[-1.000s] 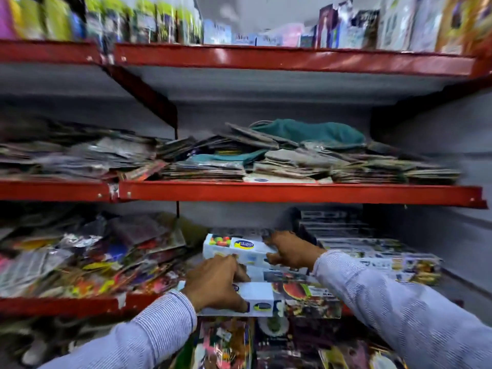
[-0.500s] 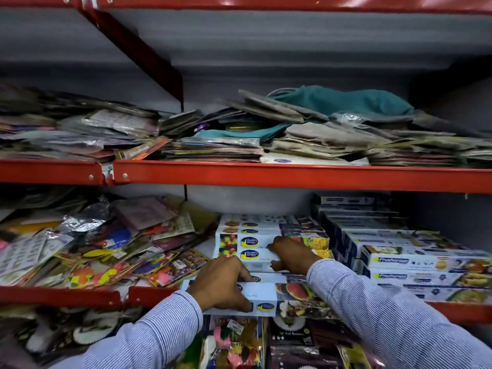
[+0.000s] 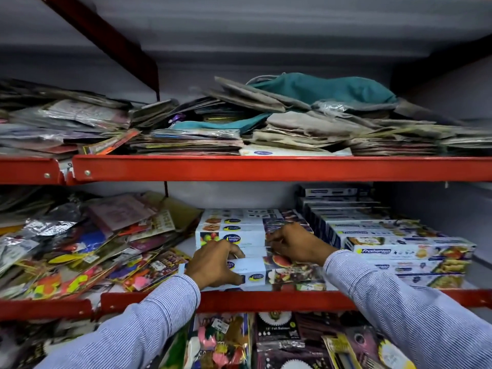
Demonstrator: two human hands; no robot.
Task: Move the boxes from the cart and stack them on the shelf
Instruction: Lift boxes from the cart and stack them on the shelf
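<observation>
White cardboard boxes sit stacked mid-shelf; your left hand rests spread on the front box, gripping nothing, your right hand curls against the stack's right end. Press evenly, squaring edges against the neighbouring Freshwrapp boxes

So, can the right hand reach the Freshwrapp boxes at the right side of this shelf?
Probably yes. The right hand rests on the middle stack, directly beside the Freshwrapp boxes, and nothing stands between them.
</observation>
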